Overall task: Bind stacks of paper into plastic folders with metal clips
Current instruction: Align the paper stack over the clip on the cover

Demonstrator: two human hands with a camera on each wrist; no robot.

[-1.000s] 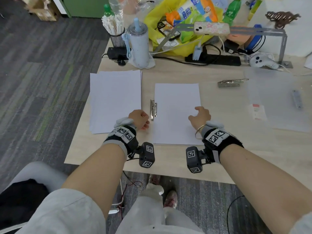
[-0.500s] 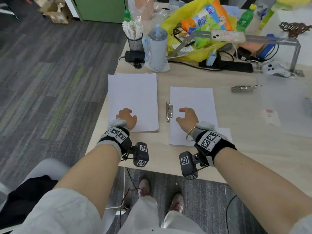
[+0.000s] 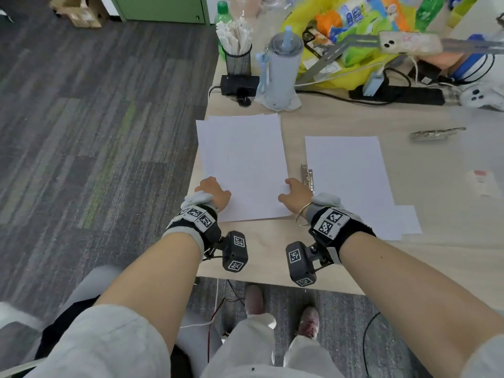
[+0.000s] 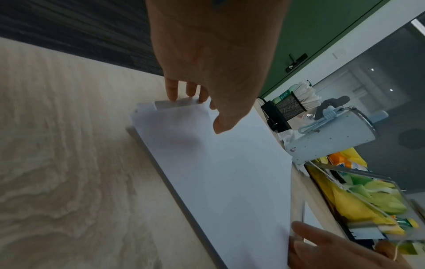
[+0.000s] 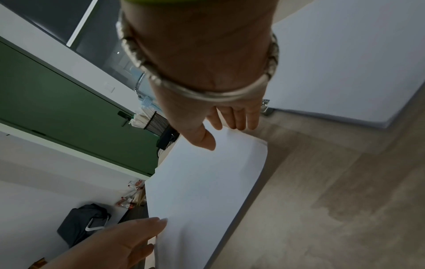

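Between both hands' grip: left paper stack (image 3: pixel 241 165), edges pinched.

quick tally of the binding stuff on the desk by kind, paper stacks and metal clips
white paper stacks: 2, left stack held at both side edges by left hand and right hand, right stack
silver metal clips: 2, and
total: 4

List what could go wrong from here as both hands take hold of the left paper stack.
1. The left paper stack is fanned at its far corners; lifted by the left hand and right hand near one end, sheets may slip further askew.
2. It overhangs the table edge on the left, so loose sheets could drop.
3. The right hand's wrist could nudge the metal clip.
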